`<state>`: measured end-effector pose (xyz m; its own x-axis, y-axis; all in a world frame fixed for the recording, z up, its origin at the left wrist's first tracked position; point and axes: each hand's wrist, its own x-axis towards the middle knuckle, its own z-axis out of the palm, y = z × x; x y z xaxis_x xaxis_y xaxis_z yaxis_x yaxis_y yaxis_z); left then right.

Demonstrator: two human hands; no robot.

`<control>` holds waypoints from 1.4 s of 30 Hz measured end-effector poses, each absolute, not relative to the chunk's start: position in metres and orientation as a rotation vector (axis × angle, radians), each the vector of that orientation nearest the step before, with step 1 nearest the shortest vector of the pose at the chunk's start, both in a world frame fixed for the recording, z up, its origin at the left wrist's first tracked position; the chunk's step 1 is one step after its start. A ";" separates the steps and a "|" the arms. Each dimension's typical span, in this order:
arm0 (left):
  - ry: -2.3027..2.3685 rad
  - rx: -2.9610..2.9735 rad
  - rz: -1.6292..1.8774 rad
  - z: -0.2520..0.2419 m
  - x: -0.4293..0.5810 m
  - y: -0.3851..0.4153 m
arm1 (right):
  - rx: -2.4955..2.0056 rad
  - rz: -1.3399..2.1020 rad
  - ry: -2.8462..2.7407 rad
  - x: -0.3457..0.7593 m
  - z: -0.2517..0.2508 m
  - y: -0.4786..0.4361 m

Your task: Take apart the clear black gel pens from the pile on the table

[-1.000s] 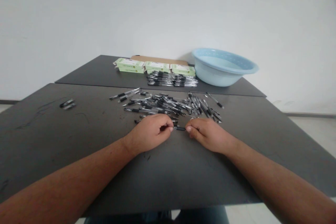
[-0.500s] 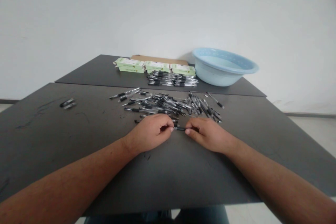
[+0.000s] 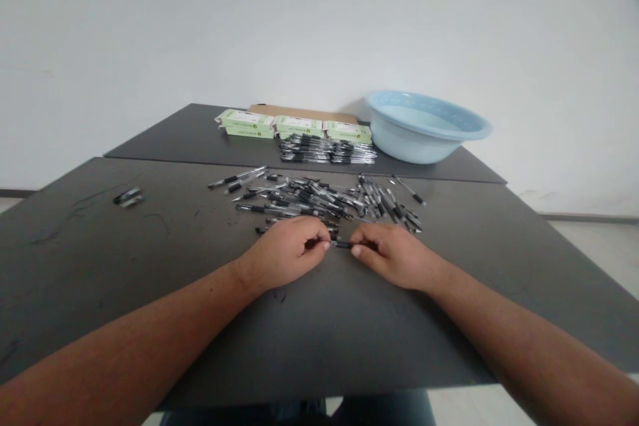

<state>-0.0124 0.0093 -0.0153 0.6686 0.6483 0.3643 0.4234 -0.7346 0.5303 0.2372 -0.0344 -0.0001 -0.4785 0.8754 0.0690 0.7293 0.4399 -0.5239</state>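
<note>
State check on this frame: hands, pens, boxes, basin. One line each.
Left hand: pinched shut on left end of the pen.
Right hand: pinched shut on its right end.
Pen: held crosswise between both hands.
Loose pens: scattered heap behind the hands.
Boxes: three, flat, side by side.
Lined-up pens: neat row before the boxes.
Basin: upright.

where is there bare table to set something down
Bare table lies between the forearms, left between the left hand and two stray pens, and right of the right hand. Crowded: the pen pile beyond the hands, boxes and basin behind.
</note>
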 end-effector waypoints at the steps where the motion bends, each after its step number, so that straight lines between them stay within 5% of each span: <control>1: 0.841 2.482 0.762 -0.016 -0.013 0.009 | -1.389 0.613 -2.354 0.237 0.000 -0.034; 42: 0.830 2.487 0.748 -0.017 -0.012 0.008 | -1.357 0.584 -2.400 0.238 -0.002 -0.034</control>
